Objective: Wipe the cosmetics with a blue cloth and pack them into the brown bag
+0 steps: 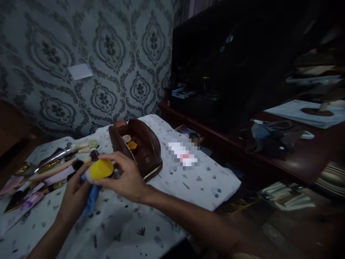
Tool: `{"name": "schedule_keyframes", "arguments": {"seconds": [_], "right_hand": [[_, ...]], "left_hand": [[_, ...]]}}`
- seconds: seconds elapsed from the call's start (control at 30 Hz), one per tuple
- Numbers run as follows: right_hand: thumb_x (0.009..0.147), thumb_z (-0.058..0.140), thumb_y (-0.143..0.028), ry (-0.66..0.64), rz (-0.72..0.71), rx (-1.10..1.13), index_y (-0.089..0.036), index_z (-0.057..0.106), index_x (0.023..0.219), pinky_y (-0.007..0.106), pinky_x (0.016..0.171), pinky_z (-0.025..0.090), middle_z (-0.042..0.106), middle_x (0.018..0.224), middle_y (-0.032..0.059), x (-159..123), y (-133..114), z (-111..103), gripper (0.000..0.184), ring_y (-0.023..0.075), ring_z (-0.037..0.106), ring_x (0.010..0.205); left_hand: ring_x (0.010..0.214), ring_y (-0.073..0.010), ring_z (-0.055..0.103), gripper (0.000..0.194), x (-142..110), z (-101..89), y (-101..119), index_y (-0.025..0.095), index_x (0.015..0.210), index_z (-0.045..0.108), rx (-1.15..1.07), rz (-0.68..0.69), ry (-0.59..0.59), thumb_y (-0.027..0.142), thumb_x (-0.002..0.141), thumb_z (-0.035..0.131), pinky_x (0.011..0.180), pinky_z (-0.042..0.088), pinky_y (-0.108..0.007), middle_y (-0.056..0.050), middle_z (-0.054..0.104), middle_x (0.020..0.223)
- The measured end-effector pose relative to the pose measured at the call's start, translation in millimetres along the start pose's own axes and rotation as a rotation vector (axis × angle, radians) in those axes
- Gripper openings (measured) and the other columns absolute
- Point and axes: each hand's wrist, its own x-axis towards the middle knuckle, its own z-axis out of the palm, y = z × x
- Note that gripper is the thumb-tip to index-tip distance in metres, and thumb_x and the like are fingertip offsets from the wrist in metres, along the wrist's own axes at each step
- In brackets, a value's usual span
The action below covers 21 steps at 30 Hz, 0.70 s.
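Orientation of the yellow object [101, 169]: lies on a slant, long axis apparently running from a pale, rounded end at lower left to a broader yellow end at upper right, close to horizontal; exact form unclear in the dim light. Position: held up between both hands, over the near-left part of the printed cloth [126, 219], just left of the brown pouch [151, 144]. Right hand [128, 176]: narrow grip, forefinger along the upper side, thumb below, holding the yellow object. Left hand [75, 192]: fingers closed in at the pale end, with a blue cloth [92, 199] gathered in them and hanging beneath. Pouch stands open, zip edges apart; inside, a gold round item [132, 145] beside a small pale item [126, 138]. Surface: white with scattered leaf-like prints, lightly creased; a heap of brushes and tubes [56, 172] covers its left side. Right of the pouch, a pixelated pale patch [182, 154], content unreadable. Room: grey damask-patterned wall [107, 43] behind, bearing a white sheet [80, 71]; large dark screen [229, 72] at right, on a reddish-brown cabinet [309, 154] with papers [304, 109] on top. Lighting low.
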Motion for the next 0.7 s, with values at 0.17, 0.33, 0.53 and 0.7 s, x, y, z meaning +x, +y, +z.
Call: {"name": "schedule_keyframes", "arguments": {"seconds": [0.17, 0.33, 0.53, 0.7], "right_hand": [[0.081, 0.073, -0.029, 0.151, 0.021, -0.120, -0.020, 0.060, 0.122, 0.030, 0.096, 0.050, 0.063, 0.125, 0.0075, 40.6, -13.1, -45.4, 0.043, 0.0188, 0.062, 0.113], [0.081, 0.070, -0.023, -0.042, 0.204, -0.731, -0.014, 0.060, 0.118, 0.036, 0.098, 0.047, 0.066, 0.117, 0.0096, 71.1, 2.8, -79.7, 0.039, 0.0227, 0.061, 0.110], [0.076, 0.072, -0.016, -0.558, 0.539, -1.063, -0.019, 0.069, 0.109, 0.025, 0.082, 0.051, 0.073, 0.110, 0.0077, 85.3, 26.6, -82.5, 0.033, 0.0253, 0.068, 0.105], [0.082, 0.075, -0.029, -0.573, 0.702, -1.111, -0.017, 0.074, 0.100, 0.027, 0.075, 0.055, 0.076, 0.095, 0.0058, 95.0, 52.1, -71.7, 0.022, 0.0252, 0.072, 0.093]], "left_hand": [[0.116, -0.0275, 0.059, 0.037, 25.1, 28.8, 30.8, 0.023, 0.120, 0.067, 0.572, 0.710, -0.104, 0.016, 0.090, 0.045, 0.092, 0.054, -0.040, -0.010, 0.063, 0.126], [0.123, -0.0314, 0.053, 0.059, 26.1, 44.3, 29.8, 0.024, 0.135, 0.057, 0.874, 0.901, -0.091, 0.000, 0.083, 0.043, 0.087, 0.055, -0.041, -0.014, 0.057, 0.134], [0.121, -0.0321, 0.055, 0.058, 23.6, 39.2, 17.8, 0.026, 0.137, 0.054, 0.821, 0.921, -0.051, 0.001, 0.087, 0.043, 0.085, 0.055, -0.043, -0.014, 0.059, 0.132], [0.121, -0.0324, 0.055, 0.055, 22.7, 39.7, 15.2, 0.025, 0.138, 0.053, 0.773, 0.920, -0.036, 0.002, 0.090, 0.041, 0.089, 0.054, -0.046, -0.014, 0.058, 0.132]]}}
